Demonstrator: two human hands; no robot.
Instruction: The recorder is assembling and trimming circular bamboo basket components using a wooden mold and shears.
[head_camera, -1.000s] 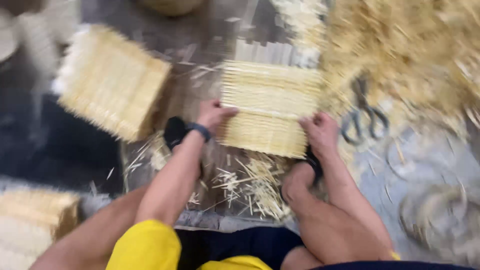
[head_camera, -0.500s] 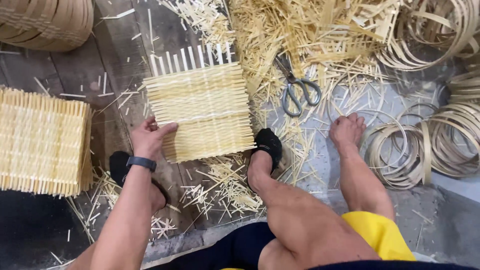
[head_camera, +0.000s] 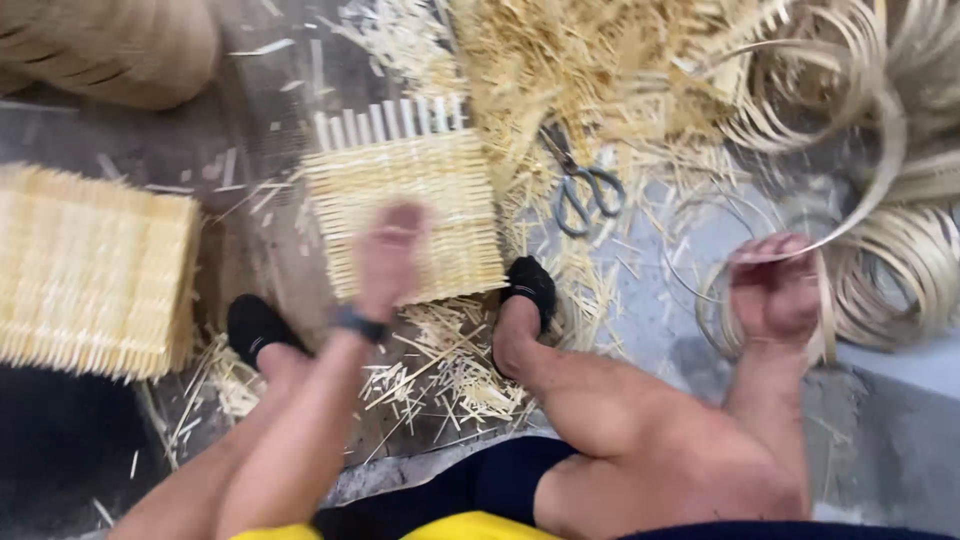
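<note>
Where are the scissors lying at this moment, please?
In the head view, the scissors lie on the floor right of the woven mat, at the edge of the cuttings pile, up-left of the right hand.

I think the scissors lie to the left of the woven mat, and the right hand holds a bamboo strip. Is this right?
Not quite. In the head view the scissors lie to the right of the woven mat, not the left. The right hand does hold a bamboo strip.

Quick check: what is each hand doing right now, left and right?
Left hand: open, fingers blurred, over the woven bamboo panel; contact cannot be told.
Right hand: closed in a fist on a long bamboo strip.
</note>
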